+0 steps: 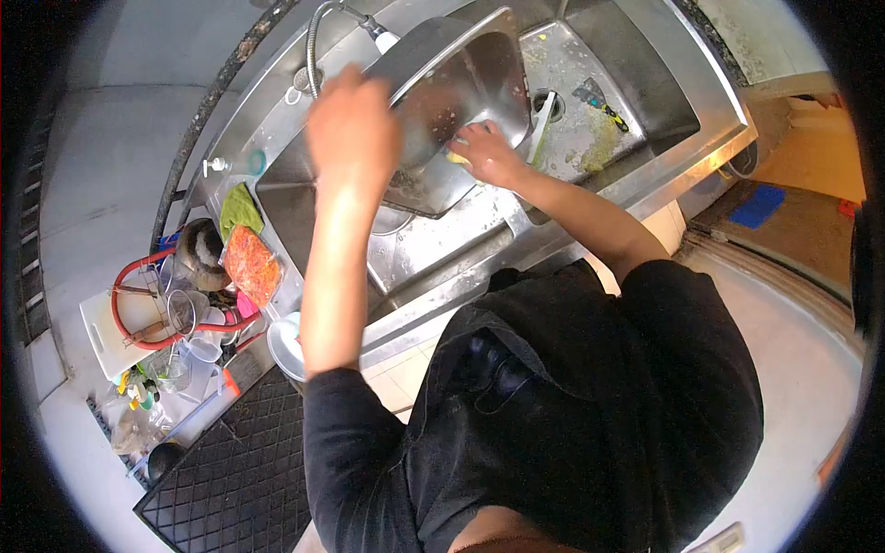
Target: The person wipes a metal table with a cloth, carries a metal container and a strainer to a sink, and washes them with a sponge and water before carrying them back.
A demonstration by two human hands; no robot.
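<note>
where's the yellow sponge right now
Head view, upper middle: the yellow sponge sits under the right hand, against the metal tray that the left hand holds over the sink.

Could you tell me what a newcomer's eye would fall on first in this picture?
The large steel tray tilted over the sink at top centre stands out first: the left hand grips its edge while the right hand presses a yellow sponge against its inner face. At the left, a crowded red-framed rack sits beside a bright orange packet.
</note>
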